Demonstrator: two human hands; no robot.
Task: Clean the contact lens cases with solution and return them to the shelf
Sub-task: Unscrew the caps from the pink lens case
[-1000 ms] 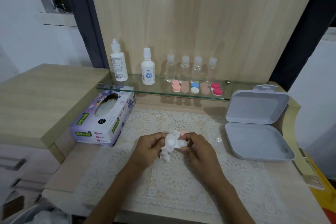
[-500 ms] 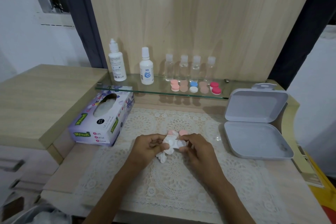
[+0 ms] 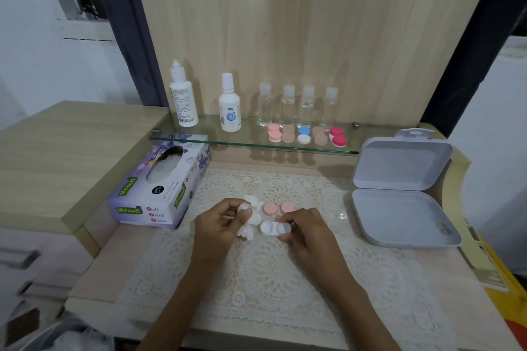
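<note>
My hands were close together over the lace mat but not touching, each busy with its own thing. My left hand was curled round a crumpled tissue, thumb and fingers bunching it. My right hand pinched the right end of the white lens case, which lay low over the mat between my hands; I could not tell whether it rested on the lace or was lifted just clear. Its long axis ran left to right, so its 2 open wells sat side by side, the left one just beside the tissue. The 2 pink caps lay on the mat just beyond the case, away from me, the right one next to my right fingertips. As I judged it, capping came next, and my right hand was the nearer to the caps, though it was taken up with the case, as my left was with the tissue. The glass shelf stood straight ahead past the caps, where 5 other cases sat in a row.
</note>
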